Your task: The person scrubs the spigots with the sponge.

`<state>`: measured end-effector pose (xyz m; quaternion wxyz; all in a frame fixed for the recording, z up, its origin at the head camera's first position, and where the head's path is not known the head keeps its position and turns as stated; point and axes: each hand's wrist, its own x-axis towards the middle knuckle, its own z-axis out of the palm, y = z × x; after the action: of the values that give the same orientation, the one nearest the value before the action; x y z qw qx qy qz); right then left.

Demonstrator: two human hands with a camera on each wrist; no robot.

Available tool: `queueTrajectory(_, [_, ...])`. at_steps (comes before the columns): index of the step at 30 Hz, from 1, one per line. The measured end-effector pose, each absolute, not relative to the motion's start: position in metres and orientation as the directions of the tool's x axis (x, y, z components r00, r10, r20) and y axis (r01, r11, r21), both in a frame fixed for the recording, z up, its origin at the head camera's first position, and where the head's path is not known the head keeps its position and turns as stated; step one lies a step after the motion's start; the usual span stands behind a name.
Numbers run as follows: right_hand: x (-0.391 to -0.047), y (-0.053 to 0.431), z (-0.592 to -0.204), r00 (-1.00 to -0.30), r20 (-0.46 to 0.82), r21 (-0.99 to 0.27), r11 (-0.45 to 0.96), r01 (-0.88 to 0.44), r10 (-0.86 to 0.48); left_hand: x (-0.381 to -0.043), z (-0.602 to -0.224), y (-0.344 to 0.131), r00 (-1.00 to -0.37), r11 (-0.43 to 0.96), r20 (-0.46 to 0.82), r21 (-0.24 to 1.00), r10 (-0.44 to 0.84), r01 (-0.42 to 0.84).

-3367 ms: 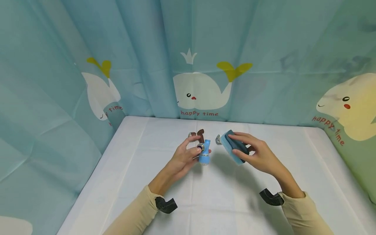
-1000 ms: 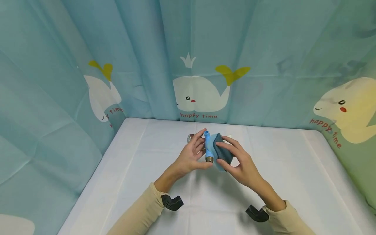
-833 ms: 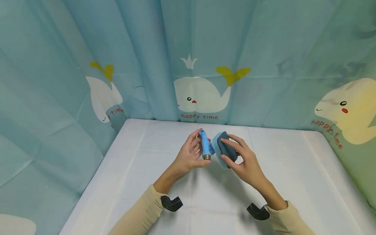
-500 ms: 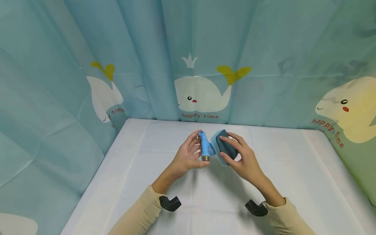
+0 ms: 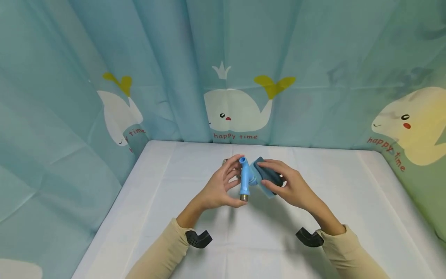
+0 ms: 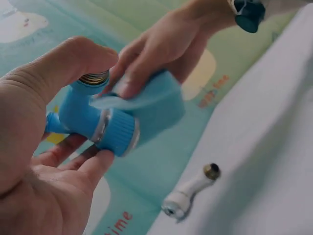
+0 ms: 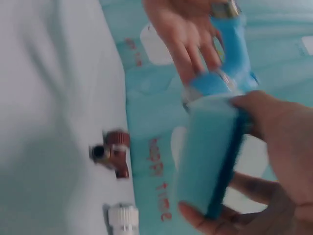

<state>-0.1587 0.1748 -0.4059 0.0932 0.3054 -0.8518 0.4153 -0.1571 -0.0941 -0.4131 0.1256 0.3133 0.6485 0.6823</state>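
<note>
My left hand holds a blue tap, thumb at its brass threaded end and fingers behind its body. In the left wrist view the tap's ribbed knob points to the right. My right hand pinches a two-layer sponge, light blue on one face and dark blue on the other. The light face is turned to the tap and overlaps its knob side in the head view. In the right wrist view, the sponge covers part of the knob end.
A brown tap and a white tap lie on the white-covered table; in the head view both are mostly hidden behind the hands. A whale-print curtain hangs around the table.
Since 3.4 seconds ago the hands have come together and the tap has turned, its threaded end now pointing down. In the last second the sponge has shifted and tilted beside the tap.
</note>
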Motion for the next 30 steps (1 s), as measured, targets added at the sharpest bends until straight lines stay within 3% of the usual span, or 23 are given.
queueTrajectory(6, [-0.155, 0.171, -0.407, -0.795, 0.465, -0.605, 0.515, -0.607, -0.39, -0.161, -0.417, -0.092, -0.854, -0.267, 0.211, 0.96, 0.476, 0.088])
queueTrajectory(11, [-0.151, 0.16, -0.412, -0.737, 0.573, -0.472, 0.59, -0.655, -0.359, -0.164, -0.42, -0.083, -0.926, -0.344, 0.13, 0.939, 0.355, -0.001])
queueTrajectory(17, [-0.15, 0.149, -0.416, -0.699, 0.629, -0.353, 0.677, -0.646, -0.34, -0.165, -0.421, -0.074, -0.948, -0.372, 0.115, 0.928, 0.297, -0.004])
queueTrajectory(25, [-0.156, 0.15, -0.421, -0.678, 0.655, -0.341, 0.669, -0.66, -0.334, -0.168, -0.424, -0.072, -0.963, -0.401, 0.084, 0.916, 0.258, -0.028])
queueTrajectory(30, [-0.161, 0.167, -0.419, -0.719, 0.657, -0.427, 0.674, -0.603, -0.228, -0.17, -0.424, -0.075, -0.95, -0.322, 0.144, 0.946, 0.275, 0.05])
